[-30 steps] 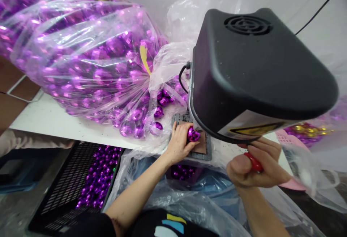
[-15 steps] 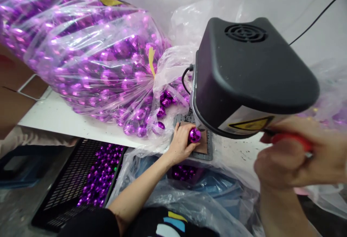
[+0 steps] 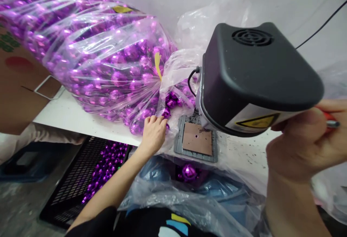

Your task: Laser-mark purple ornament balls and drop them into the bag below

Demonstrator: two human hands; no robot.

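My left hand (image 3: 154, 135) lies at the mouth of the clear plastic bag of shiny purple balls (image 3: 108, 59). Its bent fingers are slightly apart over the bag's edge, beside a few loose purple balls (image 3: 171, 101); the fingertips are partly hidden. My right hand (image 3: 300, 143) is closed around the red handle (image 3: 327, 117) at the right of a black machine head (image 3: 260, 70) with a vent and a yellow warning label. Below the head, a brown square plate (image 3: 197, 139) with a small hole lies bare on a grey base (image 3: 180, 146).
One purple ball (image 3: 189, 172) shows large above a bin lined with clear plastic (image 3: 222, 202) below the table edge. A black crate (image 3: 65, 182) holding purple balls stands lower left. A cardboard box (image 3: 24, 85) and another person's sleeve (image 3: 51, 134) are at the left.
My left hand has let go of the purple ball at the plate and moved left to the bag's mouth. A ball now shows below the plate. My right hand has shifted slightly up and right.
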